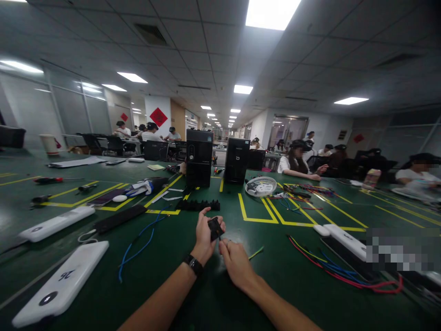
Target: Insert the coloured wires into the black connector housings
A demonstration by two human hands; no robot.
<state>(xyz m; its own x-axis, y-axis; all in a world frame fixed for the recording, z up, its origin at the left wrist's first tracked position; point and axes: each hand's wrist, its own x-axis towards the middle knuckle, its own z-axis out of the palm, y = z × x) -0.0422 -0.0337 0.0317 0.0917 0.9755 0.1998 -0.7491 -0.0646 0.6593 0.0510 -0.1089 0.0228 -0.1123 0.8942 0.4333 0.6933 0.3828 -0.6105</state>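
Observation:
My left hand (206, 234), with a dark watch (193, 265) on its wrist, is closed around a small black block-like part (215, 227) above the green table. Close against the lower edge of that part, my right hand (237, 263) is closed in a pinch. A short green-yellow wire (257, 252) comes out from behind the right hand, and its other end is hidden by the fingers. Whether the wire enters the black part cannot be made out. Just beyond my hands lies a black ridged strip (198, 205).
Two black computer-like towers (199, 158) stand ahead. A white basket (261, 187) sits right of them. Blue wires (143, 243) lie left, bundled coloured wires (344, 273) right. White devices (62, 285) and a screwdriver (51, 180) occupy the left. A person (298, 161) sits across the table.

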